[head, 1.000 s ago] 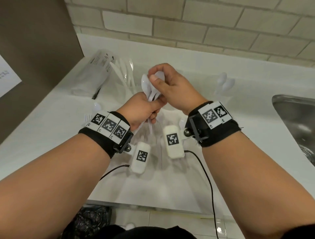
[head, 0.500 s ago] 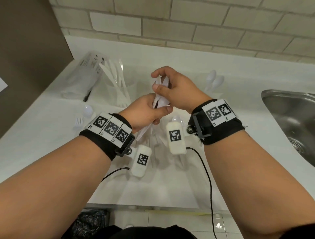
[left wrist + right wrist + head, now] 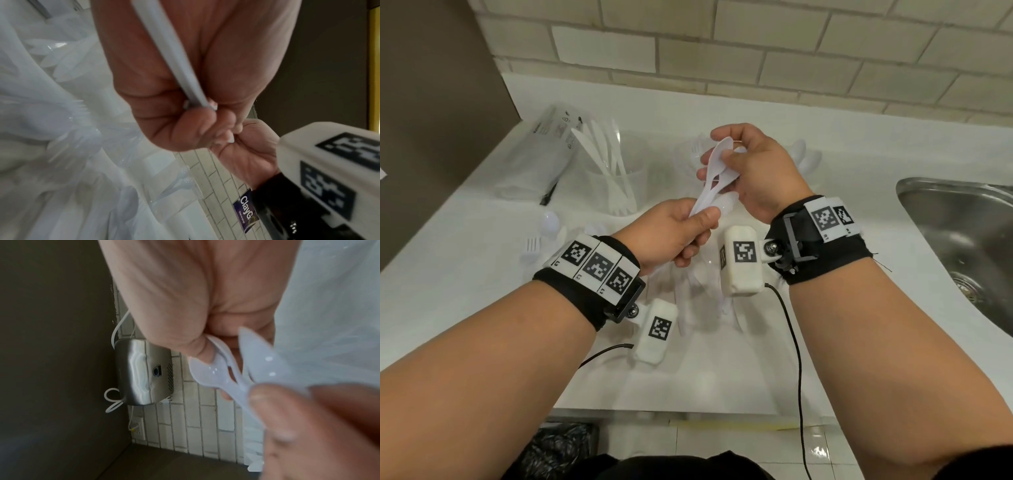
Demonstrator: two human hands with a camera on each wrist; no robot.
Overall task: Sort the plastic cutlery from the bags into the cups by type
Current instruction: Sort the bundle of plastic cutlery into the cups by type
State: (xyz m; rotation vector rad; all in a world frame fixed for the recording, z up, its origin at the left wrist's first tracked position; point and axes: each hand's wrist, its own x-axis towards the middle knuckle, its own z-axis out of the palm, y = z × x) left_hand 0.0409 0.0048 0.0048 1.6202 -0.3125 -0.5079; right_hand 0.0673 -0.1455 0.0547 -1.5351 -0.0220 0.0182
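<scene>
Both hands hold a small bunch of white plastic spoons (image 3: 714, 178) above the counter. My left hand (image 3: 698, 222) grips the handles (image 3: 174, 53) in a fist. My right hand (image 3: 726, 161) pinches the spoon bowls (image 3: 207, 369) between thumb and fingers, and the bowls fan apart. Behind the hands stand three clear cups: one with knives (image 3: 616, 178), one with forks (image 3: 688, 154), one with spoons (image 3: 806, 157), partly hidden by my right hand. A clear bag of mixed cutlery (image 3: 705, 294) lies under my wrists.
Another plastic bag (image 3: 541, 154) lies at the back left by the brown wall. A loose fork (image 3: 530, 245) and spoon (image 3: 550, 221) rest on the white counter (image 3: 465, 274). A steel sink (image 3: 962, 240) is at the right. The tiled wall (image 3: 722, 51) runs behind.
My right hand has lifted a little away from the left, so more of the spoon necks show and the bowls have spread. The left hand keeps its grip on the handles.
</scene>
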